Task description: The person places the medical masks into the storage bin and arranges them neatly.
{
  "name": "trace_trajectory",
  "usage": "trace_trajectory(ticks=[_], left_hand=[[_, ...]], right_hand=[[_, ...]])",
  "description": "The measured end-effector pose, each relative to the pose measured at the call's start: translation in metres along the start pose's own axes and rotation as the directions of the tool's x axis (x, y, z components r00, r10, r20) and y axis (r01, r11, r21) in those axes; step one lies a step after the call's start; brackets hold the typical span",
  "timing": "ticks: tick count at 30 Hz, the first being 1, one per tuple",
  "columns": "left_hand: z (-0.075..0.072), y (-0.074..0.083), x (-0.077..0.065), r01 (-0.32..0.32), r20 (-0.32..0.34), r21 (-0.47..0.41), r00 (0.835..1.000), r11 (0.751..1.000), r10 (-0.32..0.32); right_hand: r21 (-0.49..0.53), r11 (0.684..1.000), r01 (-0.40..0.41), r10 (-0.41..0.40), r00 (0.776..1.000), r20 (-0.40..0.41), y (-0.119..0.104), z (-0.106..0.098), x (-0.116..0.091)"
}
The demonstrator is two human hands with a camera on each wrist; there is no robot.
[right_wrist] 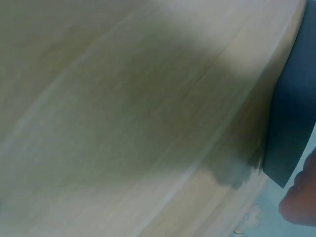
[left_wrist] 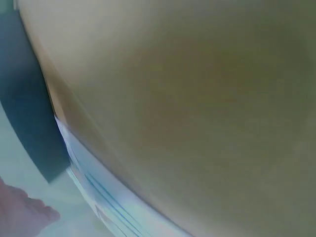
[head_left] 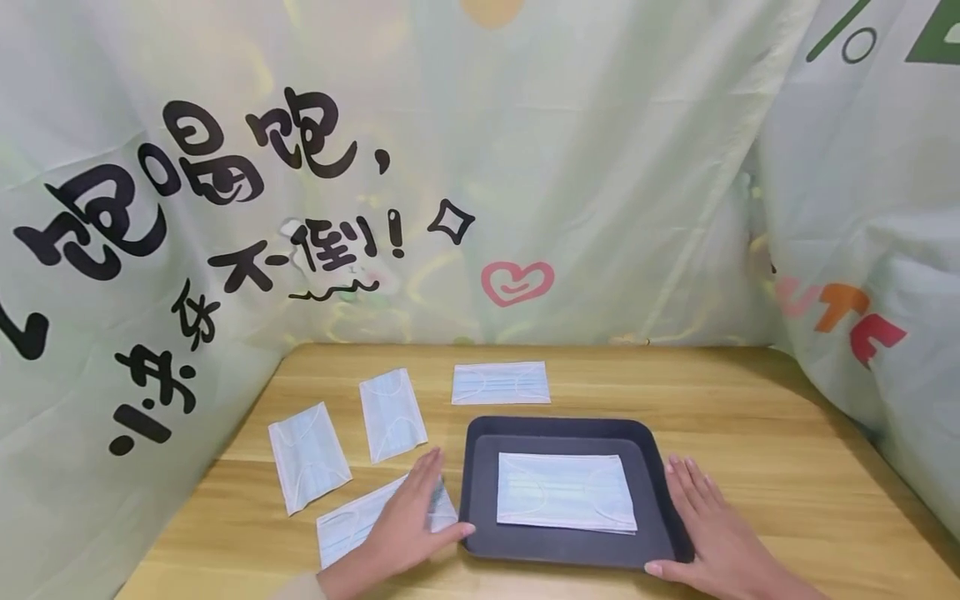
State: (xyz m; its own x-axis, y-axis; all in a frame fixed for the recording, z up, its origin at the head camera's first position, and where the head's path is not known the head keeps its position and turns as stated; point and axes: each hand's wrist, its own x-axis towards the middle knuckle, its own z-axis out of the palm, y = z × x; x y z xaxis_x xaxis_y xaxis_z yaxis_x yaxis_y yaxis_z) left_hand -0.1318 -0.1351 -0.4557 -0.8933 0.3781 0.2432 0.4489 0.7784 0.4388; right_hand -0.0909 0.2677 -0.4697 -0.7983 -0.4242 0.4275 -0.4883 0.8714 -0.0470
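Tray [head_left: 483,492], dark and shallow, lies flat on the table [head_left: 757,433]; inside it, a small stack [head_left: 566,490] of masks rests on the floor near the centre, long side left to right, a lower edge peeking out at 5 o'clock. Four loose masks surround it, clock centred on the tray: upper mask [head_left: 501,383] at 11, middle mask [head_left: 393,415] at 10, outer mask [head_left: 310,458] at 9, near mask [head_left: 352,521] between 8 and 9, partly hidden by the left hand [head_left: 405,521]. That hand: fingers extended, thumb spread, thumb tip at the tray's 8 o'clock corner, nothing gripped; contact with near mask cannot be told. Right hand [head_left: 720,533], between 3 and 4: fingers straight along the wall, thumb at the near rim, likewise ungripping.
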Motion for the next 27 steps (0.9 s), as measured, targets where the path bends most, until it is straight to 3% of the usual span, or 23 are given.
trace_trajectory(ticks=[3,6,10,14,17,20,27], left_hand=[[-0.008,-0.015,-0.007,-0.006,-0.136,0.015,0.991,1.000,0.008],[-0.016,-0.032,-0.013,-0.030,-0.249,0.053,0.968,0.998,0.042],[-0.030,-0.055,-0.027,0.008,-0.297,0.109,0.955,0.994,0.025],[-0.046,-0.074,-0.045,0.094,-0.272,0.151,0.961,0.984,-0.050],[-0.054,-0.084,-0.055,0.183,-0.227,0.149,0.963,0.972,-0.147],[-0.060,-0.090,-0.060,0.264,-0.165,0.133,0.956,0.955,-0.241],[-0.062,-0.098,-0.065,0.364,-0.058,0.101,0.931,0.926,-0.359]], right_hand=[[0.010,1.000,-0.005,0.004,0.999,0.039,-0.001,0.002,0.000],[0.021,1.000,0.000,0.000,1.000,0.028,-0.001,0.004,-0.001],[0.032,0.999,0.021,-0.021,1.000,-0.002,-0.001,0.005,-0.002],[0.043,0.999,0.002,-0.003,1.000,0.006,-0.001,0.007,-0.004],[0.049,0.999,-0.017,0.016,1.000,0.014,0.000,0.007,-0.006],[0.049,0.999,-0.020,0.019,1.000,0.014,0.001,0.006,-0.006],[0.046,0.999,0.009,-0.009,1.000,-0.005,0.003,0.003,-0.002]])
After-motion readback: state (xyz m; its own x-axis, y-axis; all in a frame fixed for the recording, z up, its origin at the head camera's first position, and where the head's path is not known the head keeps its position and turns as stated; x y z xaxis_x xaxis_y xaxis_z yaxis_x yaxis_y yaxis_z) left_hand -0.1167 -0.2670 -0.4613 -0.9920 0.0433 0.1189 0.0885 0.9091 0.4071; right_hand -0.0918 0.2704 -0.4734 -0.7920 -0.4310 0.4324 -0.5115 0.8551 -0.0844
